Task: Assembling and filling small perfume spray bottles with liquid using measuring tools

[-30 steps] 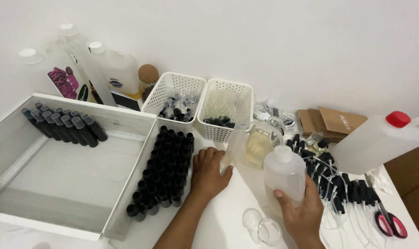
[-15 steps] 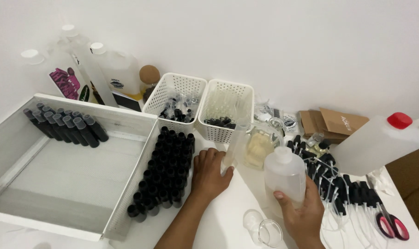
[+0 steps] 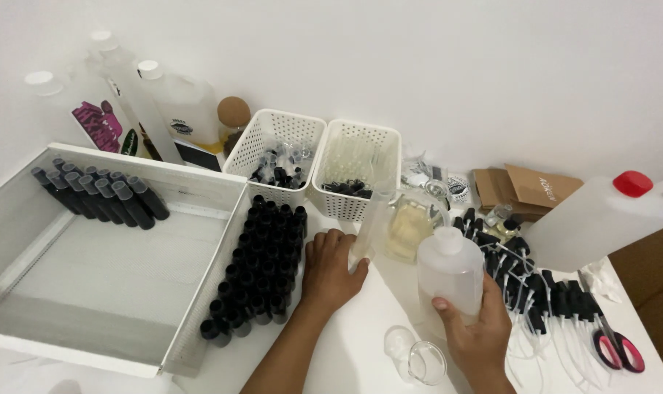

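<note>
My left hand [image 3: 333,271] steadies a clear tube [image 3: 370,226] mid-table; my right hand [image 3: 476,325] grips the white squeeze bottle [image 3: 450,273] beside it. Capped black vials [image 3: 262,255] fill the block; loose sprayers [image 3: 543,292] remain near the right edge.

Bottle [image 3: 450,273]: translucent matt plastic, frosted. Measuring cylinder [image 3: 370,222]: clear, glossy. Small vials [image 3: 262,263]: glossy black. Baskets [image 3: 355,171]: white perforated plastic. Box [image 3: 539,188]: matt brown cardboard. Table [image 3: 346,350]: smooth white.
</note>
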